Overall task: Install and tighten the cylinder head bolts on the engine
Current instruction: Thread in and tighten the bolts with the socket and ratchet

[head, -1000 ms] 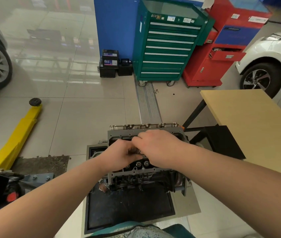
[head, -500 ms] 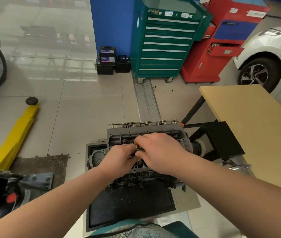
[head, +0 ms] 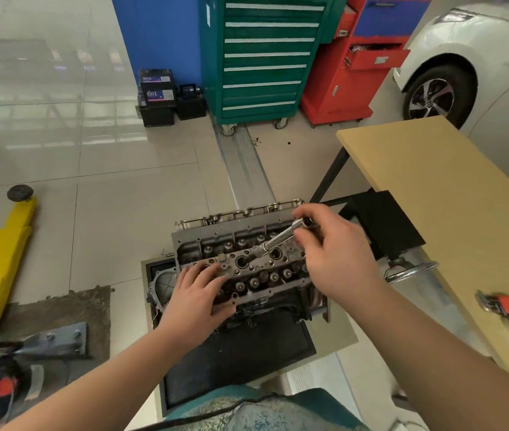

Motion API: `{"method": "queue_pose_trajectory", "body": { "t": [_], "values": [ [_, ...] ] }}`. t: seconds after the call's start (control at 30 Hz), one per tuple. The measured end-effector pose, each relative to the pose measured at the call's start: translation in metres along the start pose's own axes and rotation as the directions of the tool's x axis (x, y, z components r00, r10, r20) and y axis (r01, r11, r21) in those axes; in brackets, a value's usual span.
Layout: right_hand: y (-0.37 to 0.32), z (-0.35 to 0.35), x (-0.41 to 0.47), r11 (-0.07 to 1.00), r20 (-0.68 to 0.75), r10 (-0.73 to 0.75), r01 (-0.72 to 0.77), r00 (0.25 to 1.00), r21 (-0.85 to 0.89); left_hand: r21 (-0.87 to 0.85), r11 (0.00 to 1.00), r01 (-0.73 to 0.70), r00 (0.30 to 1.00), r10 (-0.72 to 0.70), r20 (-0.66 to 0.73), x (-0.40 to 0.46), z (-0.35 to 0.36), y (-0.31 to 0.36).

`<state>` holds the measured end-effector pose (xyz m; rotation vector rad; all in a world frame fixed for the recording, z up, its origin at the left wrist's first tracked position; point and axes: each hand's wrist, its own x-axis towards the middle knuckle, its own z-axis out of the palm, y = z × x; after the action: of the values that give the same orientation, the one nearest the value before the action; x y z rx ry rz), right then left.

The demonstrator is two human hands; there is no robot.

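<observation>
On a black mat [head: 234, 362] on the tiled floor [head: 122, 213], the engine [head: 247, 269] takes the left hand [head: 195, 301] flat with fingers spread, while the right hand [head: 337, 259] pinches a slanted metal extension bar [head: 278, 239], beside a wooden tabletop [head: 433, 188].

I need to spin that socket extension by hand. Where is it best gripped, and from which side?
Grip the socket extension at its raised upper end, from the right, as the right hand does: its lower tip sits in the cylinder head, and the bar leans up to the right.

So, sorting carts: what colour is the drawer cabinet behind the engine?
Green, with pale drawer strips: tool cabinet, head view.
</observation>
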<state>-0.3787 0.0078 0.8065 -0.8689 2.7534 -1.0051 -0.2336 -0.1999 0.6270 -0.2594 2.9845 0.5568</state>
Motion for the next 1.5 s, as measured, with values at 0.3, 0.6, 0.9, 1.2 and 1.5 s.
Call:
{"method": "queue_pose_trajectory", "body": {
  "t": [0.3, 0.6, 0.9, 1.2, 1.5],
  "values": [
    [0.012, 0.010, -0.008, 0.990, -0.004, 0.023, -0.023, 1.000, -0.142, 0.180, 0.980, -0.083, 0.994, 0.093, -0.049, -0.005, 0.025, -0.010],
    [0.008, 0.018, -0.014, 0.979, -0.007, 0.035, -0.036, 0.999, -0.202, 0.224, 0.971, -0.083, 0.995, 0.092, -0.030, -0.004, 0.025, -0.011],
    [0.006, 0.023, -0.010, 0.982, 0.037, -0.030, 0.037, 0.999, -0.187, 0.292, 0.953, -0.084, 0.995, 0.097, -0.030, -0.003, 0.015, -0.009],
    [0.012, 0.011, 0.013, 0.958, 0.190, -0.226, 0.254, 0.955, -0.135, 0.271, 0.962, 0.012, 0.997, -0.032, 0.069, -0.004, 0.016, 0.005],
    [0.024, 0.002, 0.039, 0.863, 0.397, -0.459, 0.506, 0.795, -0.015, -0.196, 0.936, 0.292, 0.927, -0.327, -0.183, -0.007, 0.024, 0.099]
  ]
}}
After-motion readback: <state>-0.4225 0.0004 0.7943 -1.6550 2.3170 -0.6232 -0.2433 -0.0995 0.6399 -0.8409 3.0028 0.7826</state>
